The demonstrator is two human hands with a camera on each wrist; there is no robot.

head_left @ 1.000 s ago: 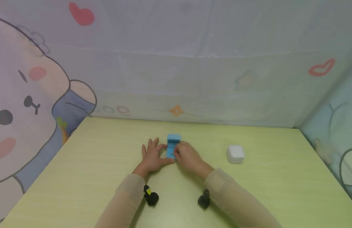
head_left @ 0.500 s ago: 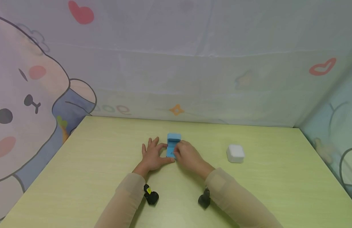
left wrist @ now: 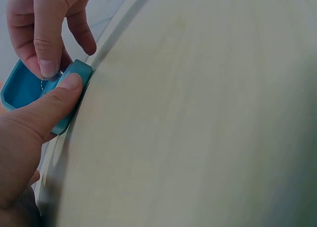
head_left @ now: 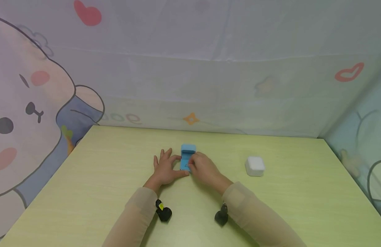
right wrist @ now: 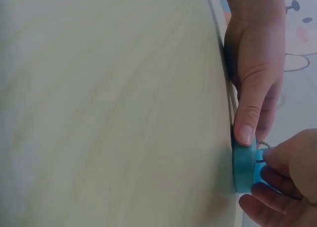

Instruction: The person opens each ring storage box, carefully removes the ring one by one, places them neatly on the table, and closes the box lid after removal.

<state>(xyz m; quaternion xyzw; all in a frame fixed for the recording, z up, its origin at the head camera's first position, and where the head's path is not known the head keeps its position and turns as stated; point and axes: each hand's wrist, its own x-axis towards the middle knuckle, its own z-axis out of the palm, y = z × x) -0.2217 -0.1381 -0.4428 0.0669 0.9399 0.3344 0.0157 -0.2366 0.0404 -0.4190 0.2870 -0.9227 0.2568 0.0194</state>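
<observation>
A small light-blue ring box (head_left: 188,148) stands with its lid up near the middle of the table. My left hand (head_left: 165,171) steadies it from the left, thumb along the front and index finger at the side, other fingers spread. Over the box's right half, my right hand (head_left: 206,169) pinches a thin ring (right wrist: 263,143) between thumb and fingertips. The ring's twisted-looking band rises from the base in the right wrist view. In the left wrist view, the left thumb (left wrist: 59,96) presses the base's front wall. Right-hand fingers hide part of the ring.
A white rounded box (head_left: 255,166) sits to the right of the hands. Black wrist cameras (head_left: 163,213) hang at both cuffs. Behind the pale wood table (head_left: 286,206) hangs a cartoon-printed cloth (head_left: 165,79).
</observation>
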